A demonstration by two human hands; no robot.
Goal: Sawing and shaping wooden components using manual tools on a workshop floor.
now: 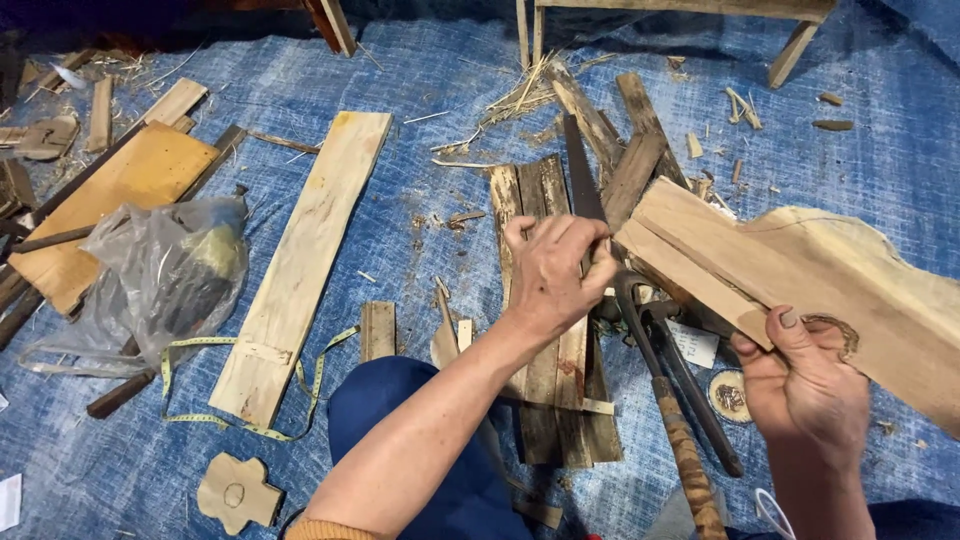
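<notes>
At right of frame the right hand (810,385) grips the lower edge of a pale wood slab (800,270), holding it tilted above the blue tarp (420,210). The left hand (555,270), at centre, has its fingers curled at the slab's left end, touching it. Below lie pincers (665,370) and dark slats (545,380). A long plank (305,260), tape measure (240,345) and plastic bag (165,275) sit at left.

A blue tarp (420,80) covers the floor. The long plank (305,265) is pale cream with yellowish streaks; the slats (545,380) are dark brown and weathered. The tape measure (250,345) is yellow-green, the plastic bag (165,270) clear grey.
</notes>
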